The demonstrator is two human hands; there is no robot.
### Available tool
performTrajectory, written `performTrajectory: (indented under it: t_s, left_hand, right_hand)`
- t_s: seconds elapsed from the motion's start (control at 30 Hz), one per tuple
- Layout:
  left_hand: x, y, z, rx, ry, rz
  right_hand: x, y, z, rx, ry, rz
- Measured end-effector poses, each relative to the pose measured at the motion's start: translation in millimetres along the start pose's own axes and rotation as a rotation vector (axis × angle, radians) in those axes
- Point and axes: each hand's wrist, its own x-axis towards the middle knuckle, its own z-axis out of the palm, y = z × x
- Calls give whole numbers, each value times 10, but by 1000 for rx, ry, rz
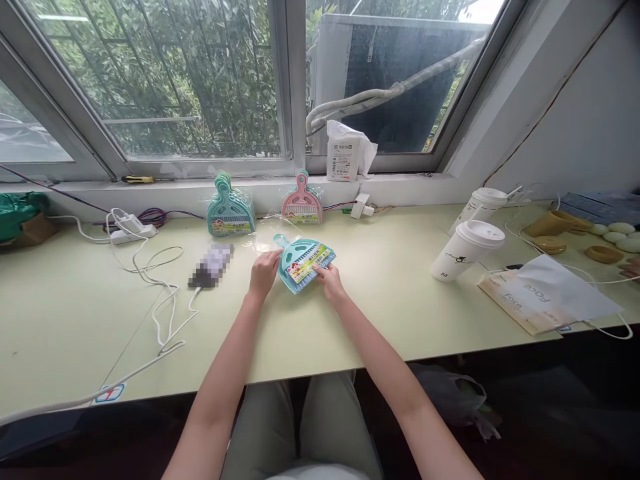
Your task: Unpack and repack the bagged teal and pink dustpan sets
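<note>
A teal dustpan and brush set [303,261] with a printed label and blue bristles is tilted just over the table, its handle pointing away to the left. My left hand [265,272] is closed on its left edge near the handle. At its lower right corner, my right hand [330,280] grips the bristle side, thumb on the label. Clear plastic film [260,241] shows near the handle. Behind stand a stack of wrapped teal dustpan sets [230,210] and some pink dustpan sets [302,200], both leaning at the window sill.
A phone [211,265] with a white cable [170,333] lies to the left, near a power strip [133,230]. On the right are white paper cups [465,252], a tissue pack [525,300] and brown bowls [550,223]. Another person's hand [631,268] shows at the right edge.
</note>
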Motion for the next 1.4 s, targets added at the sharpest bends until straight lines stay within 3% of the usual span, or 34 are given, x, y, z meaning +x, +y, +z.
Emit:
performTrajectory:
  t_s: [0.17, 0.37, 0.53, 0.57, 0.63, 0.7, 0.77, 0.8, 0.87, 0.93, 0.97, 1.1, 1.27, 1.4]
  left_hand:
    - [17, 99, -4, -55, 114, 13]
    - [24, 57, 67, 54, 42, 182]
    - [-29, 206, 151, 53, 55, 239]
    - [-43, 246, 161, 64, 122, 226]
    - [-62, 298, 171, 86, 377, 150]
    - [-57, 290, 167, 49, 673, -7]
    - [-25, 221, 163, -117, 804, -219]
    - [-2, 170, 165, -251, 760, -327]
    - [44, 62, 185, -553, 502, -495]
    - [75, -28, 218, -763, 240, -559]
    - [83, -59, 232, -818, 178, -555]
    - [87, -113, 190, -892, 234, -453]
    - [125, -181, -26, -901, 317, -436]
    - [153, -254, -88, -911, 262, -466]
  right_hand:
    - [31, -39, -32, -44, -123, -25]
    - [34, -69, -47, -100, -171, -62]
    - [25, -63, -43, -75, -146, -81]
    - [22, -63, -40, -63, -136, -84]
    - [13, -71, -31, -26, -123, -91]
    - [1, -85, -22, 20, -122, -102]
    - [-8, -97, -14, 57, -120, -110]
    - [-11, -99, -11, 69, -117, -110]
    - [-11, -96, -9, 79, -111, -105]
    - [-5, -87, -10, 70, -113, -101]
    - [0, -83, -13, 61, -112, -104]
    - [19, -93, -49, 21, -28, -150]
    - [37, -130, -121, 20, 122, -177]
    - [35, -135, -138, 24, 112, -135]
